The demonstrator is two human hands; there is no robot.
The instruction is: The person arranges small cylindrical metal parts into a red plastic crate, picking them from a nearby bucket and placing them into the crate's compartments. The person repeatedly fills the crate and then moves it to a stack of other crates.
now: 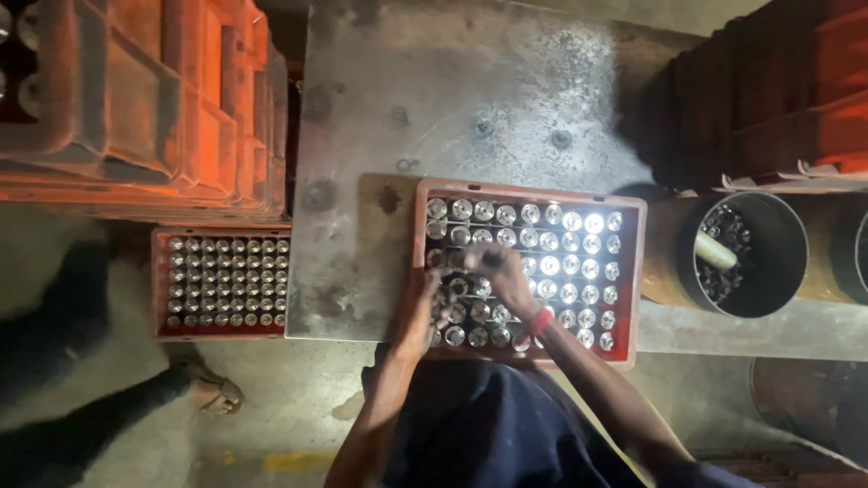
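Observation:
A red plastic crate [633, 271] full of several shiny round metal parts [561, 244] stands on a steel table [452, 99] in front of me. My right hand [502, 276] reaches into the crate's left half, fingers curled on one of the parts in the middle rows. My left hand [425, 312] rests at the crate's near left side, fingers bent down among the parts there. Whether the left hand grips a part is hidden by its fingers. A red band sits on my right wrist.
A second red crate [161, 280] of metal parts sits on the floor to the left. Stacked red crates [145, 99] rise at the upper left and more at the upper right. A dark round bin [750, 253] stands right of the table. Another person's sandalled foot [212, 390] is at the lower left.

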